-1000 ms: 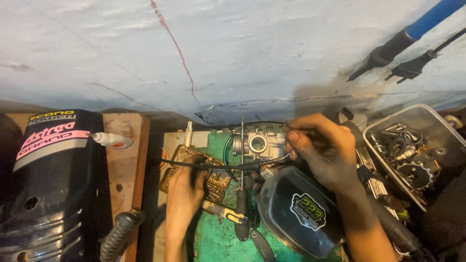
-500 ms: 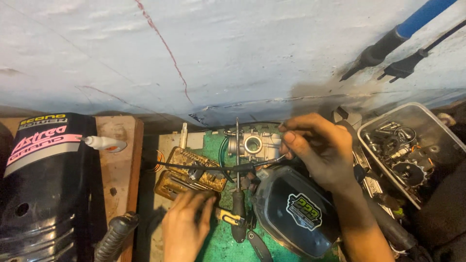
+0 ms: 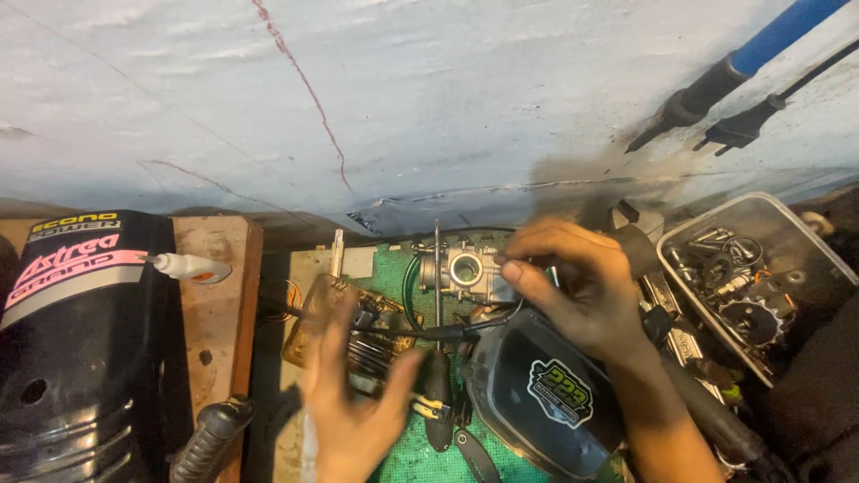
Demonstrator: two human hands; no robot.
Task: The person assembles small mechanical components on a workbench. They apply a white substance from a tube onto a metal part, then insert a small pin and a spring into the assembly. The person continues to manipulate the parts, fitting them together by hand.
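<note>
A small metal carburettor sits on a green mat against the wall. My right hand grips its right side, fingers curled around it. My left hand hovers blurred and spread over a transparent amber box of small parts, holding nothing. A thin black cable runs across the box to the carburettor. A black-handled screwdriver lies upright between my hands.
A black plastic cover with a sticker lies under my right wrist. A clear tray of metal parts stands at the right. A black motorcycle panel and wooden board lie left. Cables hang on the wall.
My left hand has pulled back toward me from the amber box and spread its fingers. My right hand stays on the carburettor.
</note>
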